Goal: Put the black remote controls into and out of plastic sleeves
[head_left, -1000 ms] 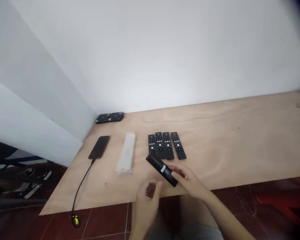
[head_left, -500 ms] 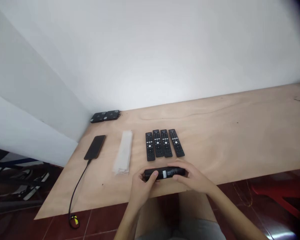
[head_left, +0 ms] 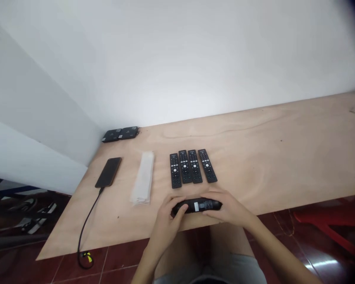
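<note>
Near the table's front edge, a black remote control (head_left: 198,205) is held crosswise between both hands, its back with a small white label facing up. My left hand (head_left: 169,215) grips its left end, thumb on top. At the other end, my right hand (head_left: 225,206) pinches it between thumb and fingers. Just beyond the hands lie several black remote controls, buttons up, side by side; the leftmost remote (head_left: 175,170) and the rightmost remote (head_left: 207,165) sit slightly apart from the middle ones.
Left of the remotes rests a stack of whitish plastic sleeves (head_left: 143,179). A phone (head_left: 108,172) with a black cable (head_left: 87,225) lies farther left. Two black boxes (head_left: 120,134) stand against the wall (head_left: 195,59). A red plastic piece of furniture (head_left: 325,228) is beyond the wooden table (head_left: 254,157).
The held remote has turned slightly in my hands, so its back label faces up a little more. The view has shifted slightly; the things on the table stay in place.
</note>
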A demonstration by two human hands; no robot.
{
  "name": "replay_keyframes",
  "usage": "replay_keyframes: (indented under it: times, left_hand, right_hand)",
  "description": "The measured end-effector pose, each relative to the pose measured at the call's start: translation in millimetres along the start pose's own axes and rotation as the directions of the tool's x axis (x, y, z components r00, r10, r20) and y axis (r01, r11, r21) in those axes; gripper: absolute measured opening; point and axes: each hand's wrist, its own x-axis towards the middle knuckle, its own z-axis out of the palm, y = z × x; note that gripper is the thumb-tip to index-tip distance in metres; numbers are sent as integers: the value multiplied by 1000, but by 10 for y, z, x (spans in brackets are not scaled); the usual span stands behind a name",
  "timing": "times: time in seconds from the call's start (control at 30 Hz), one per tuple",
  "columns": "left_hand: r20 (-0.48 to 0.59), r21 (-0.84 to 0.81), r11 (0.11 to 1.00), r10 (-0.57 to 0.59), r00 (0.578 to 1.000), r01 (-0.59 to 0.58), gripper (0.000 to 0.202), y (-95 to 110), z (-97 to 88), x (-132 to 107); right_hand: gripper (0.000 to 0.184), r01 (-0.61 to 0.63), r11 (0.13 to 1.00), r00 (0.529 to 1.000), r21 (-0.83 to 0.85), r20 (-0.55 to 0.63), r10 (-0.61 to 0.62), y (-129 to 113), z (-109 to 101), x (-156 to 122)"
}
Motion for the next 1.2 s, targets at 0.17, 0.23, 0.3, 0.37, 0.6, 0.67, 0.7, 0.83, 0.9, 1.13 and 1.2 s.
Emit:
replay_keyframes:
  times: [0.17,0.23,0.3,0.37,0.6,0.67,0.7,0.83,0.9,1.13,1.2]
  left_hand:
    - [136,337,903,232,963,-265,33,34,-136,64]
    - [230,329,894,235,944,-303,44,29,-194,94]
    - [252,292,901,252,934,-322,46,-2,-243,119]
    - [209,257,911,273,939,-322,42,-48,-287,129]
    - [96,139,970,189,977,-201,38,-213,-521,5]
    - [74,125,976,168,983,-176,40,-271,-586,-53]
    - [62,114,980,155,986,-161,41,-301,-611,-79]
    - [36,55,992,113,993,-115,43,-403,-655,-153]
    - [41,56,991,116,992,-118,43,-424,-644,-167]
    - [48,136,972,188,981,-193,42,-250,-463,-34]
    - [117,174,943,265,957,-283,32,-193,-410,24]
  right_hand:
    - [46,-2,1000,1000,-30,-31,1,10,13,2]
    - [50,-17,998,998,-57,-66,13,40,28,-9]
    - [56,-39,997,997,-72,-75,33,52,34,-15]
    - [55,-35,997,998,-66,-57,31,43,33,-12]
    - [44,11,997,997,-71,-69,-16,53,45,-23]
    - [45,4,996,997,-85,-73,-10,76,54,-34]
    - [45,-3,996,997,-92,-76,-4,86,57,-39]
    - [44,-3,994,997,-110,-80,-6,118,68,-40]
    - [44,2,994,997,-111,-81,-11,121,70,-37]
    - [44,33,994,999,-103,-30,-36,56,36,-17]
    - [42,38,994,999,-105,-22,-41,34,24,-9]
